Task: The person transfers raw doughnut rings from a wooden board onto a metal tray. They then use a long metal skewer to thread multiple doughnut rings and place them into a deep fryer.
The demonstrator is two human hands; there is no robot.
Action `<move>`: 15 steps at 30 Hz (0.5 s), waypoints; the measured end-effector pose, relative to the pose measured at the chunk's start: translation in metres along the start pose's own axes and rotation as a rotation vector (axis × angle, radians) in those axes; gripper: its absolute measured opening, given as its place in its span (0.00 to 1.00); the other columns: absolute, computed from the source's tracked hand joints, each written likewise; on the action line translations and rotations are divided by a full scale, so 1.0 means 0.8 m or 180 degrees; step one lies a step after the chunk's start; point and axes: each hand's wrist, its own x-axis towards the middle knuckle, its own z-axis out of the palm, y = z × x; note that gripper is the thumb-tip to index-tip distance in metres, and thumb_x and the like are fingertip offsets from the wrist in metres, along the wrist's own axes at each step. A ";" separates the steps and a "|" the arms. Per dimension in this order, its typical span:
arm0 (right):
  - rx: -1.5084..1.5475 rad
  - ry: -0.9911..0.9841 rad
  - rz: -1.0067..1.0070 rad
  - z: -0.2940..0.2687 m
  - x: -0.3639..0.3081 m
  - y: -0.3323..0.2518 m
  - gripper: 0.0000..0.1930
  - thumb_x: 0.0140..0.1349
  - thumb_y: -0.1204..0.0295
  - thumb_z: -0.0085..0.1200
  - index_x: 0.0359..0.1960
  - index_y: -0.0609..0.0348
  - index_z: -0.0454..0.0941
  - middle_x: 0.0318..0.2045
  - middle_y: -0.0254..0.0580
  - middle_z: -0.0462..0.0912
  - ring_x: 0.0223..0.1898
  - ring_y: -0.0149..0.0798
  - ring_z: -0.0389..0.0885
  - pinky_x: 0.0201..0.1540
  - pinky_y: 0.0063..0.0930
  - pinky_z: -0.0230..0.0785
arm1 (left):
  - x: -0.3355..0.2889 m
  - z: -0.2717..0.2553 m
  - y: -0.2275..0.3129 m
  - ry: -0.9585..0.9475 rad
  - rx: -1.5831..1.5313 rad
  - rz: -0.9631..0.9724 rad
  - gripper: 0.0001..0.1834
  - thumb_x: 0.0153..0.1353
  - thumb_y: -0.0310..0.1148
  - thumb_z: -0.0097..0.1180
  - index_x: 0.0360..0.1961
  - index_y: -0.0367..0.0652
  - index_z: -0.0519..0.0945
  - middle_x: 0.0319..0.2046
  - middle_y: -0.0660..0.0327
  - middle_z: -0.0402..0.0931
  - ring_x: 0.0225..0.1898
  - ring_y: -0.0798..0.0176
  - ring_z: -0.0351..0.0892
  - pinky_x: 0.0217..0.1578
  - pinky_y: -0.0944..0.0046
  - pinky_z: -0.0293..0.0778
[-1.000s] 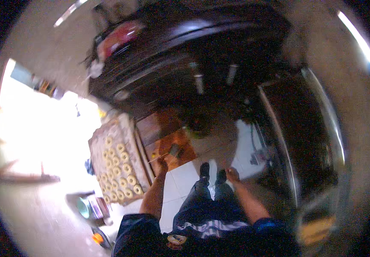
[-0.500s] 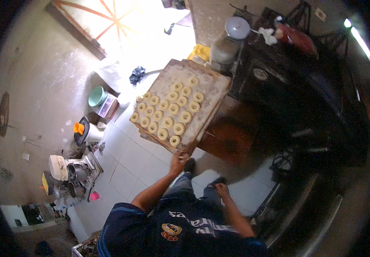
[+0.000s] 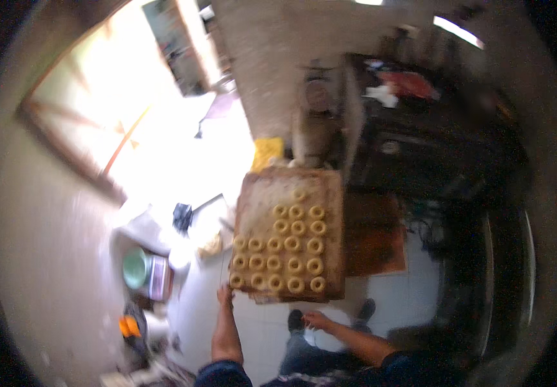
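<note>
A wooden board (image 3: 257, 201) sits in front of me with rows of pale dough rings (image 3: 296, 244) on it. The rings fill its near part and right side, while the far left of its surface is bare. Edges of more boards show just under its near side. My left hand (image 3: 225, 295) is at the board's near left corner, beside the corner ring; its fingers are blurred, and whether they grip the edge cannot be told. Short of the board's near edge, my right hand (image 3: 317, 320) hangs with its fingers loosely apart and nothing seen in them.
Left on the floor stand a green bowl (image 3: 135, 267), a scale (image 3: 158, 278) and an orange item (image 3: 129, 326). A gas cylinder (image 3: 314, 135) and yellow cloth (image 3: 267, 153) are beyond the board. A dark stove-like unit (image 3: 433, 148) stands right, above a reddish-brown panel (image 3: 374, 238).
My view has turned, so the board now appears squarer and lower. My left hand has gone from the near edge's right end to its left corner. My right hand has come closer to the board.
</note>
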 end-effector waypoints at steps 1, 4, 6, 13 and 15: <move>0.0469 -0.0004 0.0011 0.022 0.011 0.002 0.18 0.75 0.54 0.52 0.55 0.51 0.81 0.36 0.38 0.86 0.29 0.33 0.82 0.30 0.29 0.77 | -0.007 0.011 0.009 -0.0316 -0.0630 0.0150 0.20 0.71 0.48 0.53 0.41 0.41 0.85 0.29 0.62 0.80 0.28 0.60 0.80 0.26 0.56 0.76; 0.0945 0.0429 0.0261 0.088 0.064 -0.017 0.25 0.78 0.49 0.41 0.60 0.53 0.78 0.45 0.45 0.85 0.39 0.40 0.83 0.45 0.42 0.80 | -0.034 0.009 0.035 -0.0522 -0.0717 0.0082 0.19 0.66 0.40 0.68 0.44 0.31 0.85 0.33 0.63 0.82 0.28 0.68 0.78 0.27 0.66 0.75; 0.1866 0.0869 0.0434 0.132 0.042 -0.071 0.29 0.78 0.44 0.36 0.62 0.54 0.74 0.51 0.46 0.82 0.50 0.40 0.81 0.54 0.44 0.77 | -0.067 0.000 0.021 -0.0815 -0.0750 0.0003 0.18 0.65 0.39 0.70 0.40 0.30 0.83 0.33 0.59 0.82 0.29 0.66 0.80 0.29 0.65 0.77; 0.4302 0.2233 -0.1094 0.130 -0.003 -0.089 0.28 0.75 0.43 0.44 0.62 0.52 0.72 0.55 0.47 0.81 0.53 0.41 0.80 0.57 0.42 0.74 | -0.247 0.068 -0.058 -0.2191 -0.0749 -0.0644 0.13 0.65 0.30 0.65 0.42 0.29 0.83 0.34 0.54 0.83 0.33 0.56 0.83 0.35 0.58 0.80; 0.3795 0.2657 -0.1305 0.096 -0.035 -0.078 0.27 0.75 0.44 0.46 0.61 0.52 0.73 0.54 0.46 0.81 0.52 0.41 0.80 0.57 0.42 0.75 | -0.262 0.088 -0.061 -0.2772 -0.0832 -0.0767 0.15 0.66 0.31 0.65 0.46 0.29 0.82 0.37 0.52 0.84 0.37 0.54 0.83 0.37 0.56 0.80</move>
